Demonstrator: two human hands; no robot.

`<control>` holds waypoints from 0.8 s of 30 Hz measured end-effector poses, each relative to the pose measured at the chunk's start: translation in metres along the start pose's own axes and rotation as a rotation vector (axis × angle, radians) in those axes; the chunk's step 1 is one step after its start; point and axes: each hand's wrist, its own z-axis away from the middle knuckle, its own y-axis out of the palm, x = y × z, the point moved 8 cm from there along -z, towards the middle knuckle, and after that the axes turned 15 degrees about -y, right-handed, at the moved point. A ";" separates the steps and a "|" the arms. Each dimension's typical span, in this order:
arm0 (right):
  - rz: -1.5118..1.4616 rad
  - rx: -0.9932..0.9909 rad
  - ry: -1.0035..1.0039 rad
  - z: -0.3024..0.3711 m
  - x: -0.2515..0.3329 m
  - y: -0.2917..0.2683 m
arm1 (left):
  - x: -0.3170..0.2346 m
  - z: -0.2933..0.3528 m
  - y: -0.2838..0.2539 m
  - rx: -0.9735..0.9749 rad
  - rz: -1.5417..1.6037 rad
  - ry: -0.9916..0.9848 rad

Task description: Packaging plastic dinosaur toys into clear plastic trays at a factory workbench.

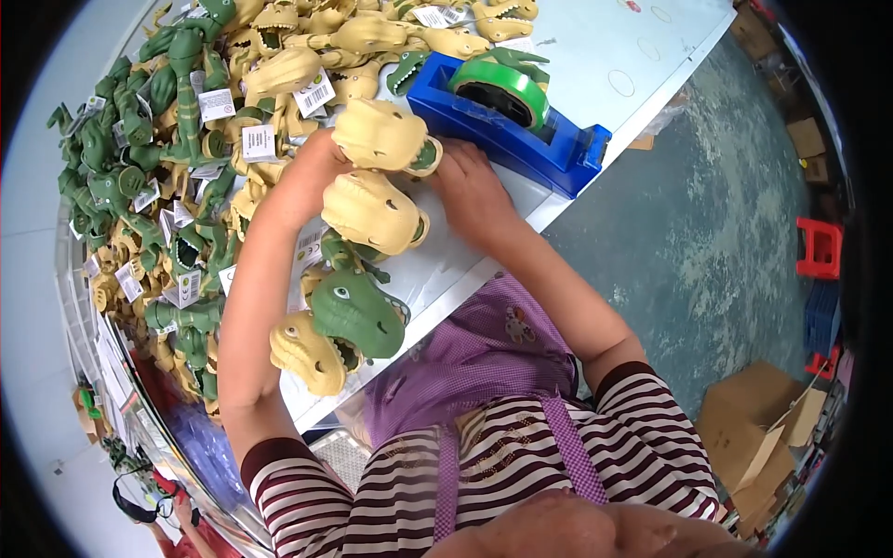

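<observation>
My left hand point(322, 156) is closed at the neck of a tan toy dinosaur point(379, 135), its fingers mostly hidden behind the toy's head. From the other side my right hand point(473, 184) reaches in by the toy's open jaw, fingers bent and tips out of sight; what they grip is hidden. A second tan dinosaur head point(372, 212) is just nearer to me, between my forearms. Closer still, a green dinosaur head point(358, 312) and another tan one point(309, 353) are at the table's near edge. Just beyond my right hand stands a blue tape dispenser point(521, 139) with a green tape roll point(502, 88).
A heap of tan and green toy dinosaurs point(181, 139) with white tags covers the table's left and far side. The table edge point(651, 107) runs along the right. Cardboard boxes point(758, 409) and a red stool point(819, 248) stand on the floor. Another person's arm point(186, 521) shows at lower left.
</observation>
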 end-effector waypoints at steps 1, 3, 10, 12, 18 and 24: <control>-0.044 -0.031 0.011 -0.001 0.001 -0.001 | 0.009 0.002 -0.005 -0.005 -0.001 0.003; -0.016 -0.054 -0.039 -0.001 0.005 -0.004 | -0.016 0.022 0.002 -0.067 -0.073 0.109; 0.049 -0.085 -0.162 0.002 0.007 -0.007 | -0.049 0.098 -0.034 -0.496 -0.414 0.190; 0.005 -0.066 -0.132 0.002 0.002 -0.010 | -0.043 0.133 -0.044 -0.581 -0.387 0.169; 0.031 0.093 -0.073 0.003 0.000 0.003 | 0.043 0.221 -0.063 -0.849 -0.156 -0.039; -0.063 0.115 -0.040 0.004 -0.011 0.008 | 0.081 0.206 -0.019 -0.860 -0.602 0.049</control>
